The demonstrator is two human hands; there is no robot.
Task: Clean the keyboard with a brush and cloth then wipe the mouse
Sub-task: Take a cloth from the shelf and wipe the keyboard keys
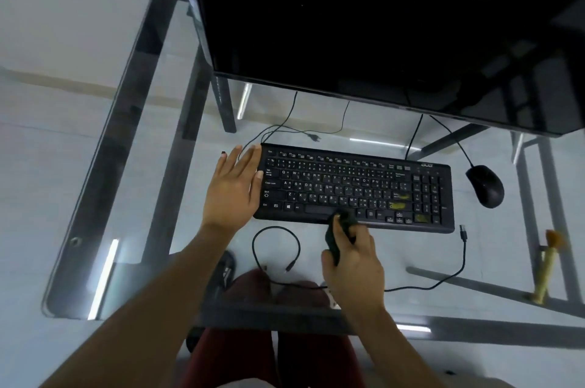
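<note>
Partly hidden, a dark object (336, 237) in the right hand (353, 264).

Dim bluish light, glare streaks on glass desk (95, 261), perhaps slight blur.

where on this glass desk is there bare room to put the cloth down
Widest bare patch: the glass desk left of the left hand and black keyboard. A smaller one lies between the black mouse and the wooden-handled brush. The front edge is crowded: the looped black cable, the USB cable and the right hand gripping a dark cloth.
</note>
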